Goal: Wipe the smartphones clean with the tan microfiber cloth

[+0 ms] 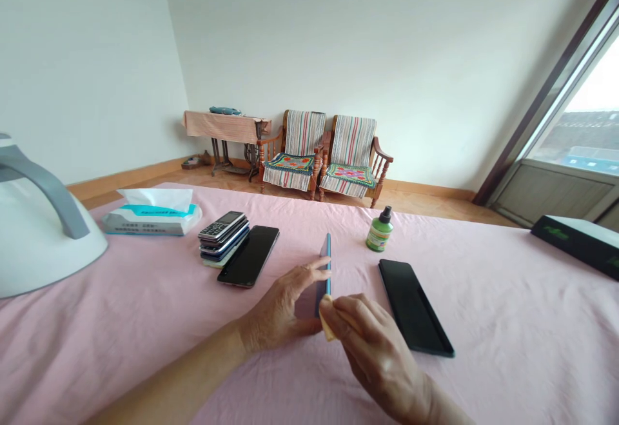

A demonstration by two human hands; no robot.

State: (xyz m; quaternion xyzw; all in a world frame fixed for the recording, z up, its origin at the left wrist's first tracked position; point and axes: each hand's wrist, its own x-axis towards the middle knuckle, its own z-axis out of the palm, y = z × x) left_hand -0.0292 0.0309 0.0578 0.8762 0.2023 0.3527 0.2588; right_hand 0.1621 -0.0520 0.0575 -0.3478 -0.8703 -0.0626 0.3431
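Note:
A blue-edged smartphone (329, 244) stands on its side in front of me, its narrow edge turned up. My left hand (285, 302) grips it from the left, fingertips on the upper edge and thumb low near its close end. In my right hand (377, 347) is a pinched yellowish cloth (327, 328), pressed against the near end of the phone. A black smartphone (416, 309) lies flat just right of my right hand. Left of my hands, another black smartphone (249, 257) lies beside a stack of phones (223, 238) topped by a keypad phone.
A green spray bottle (380, 230) stands beyond my right hand. At the left are a tissue pack (152, 212) and a large white kettle (43, 231). A black box (575, 244) sits at the right edge of the pink tablecloth (507, 309). Two chairs (348, 154) stand behind.

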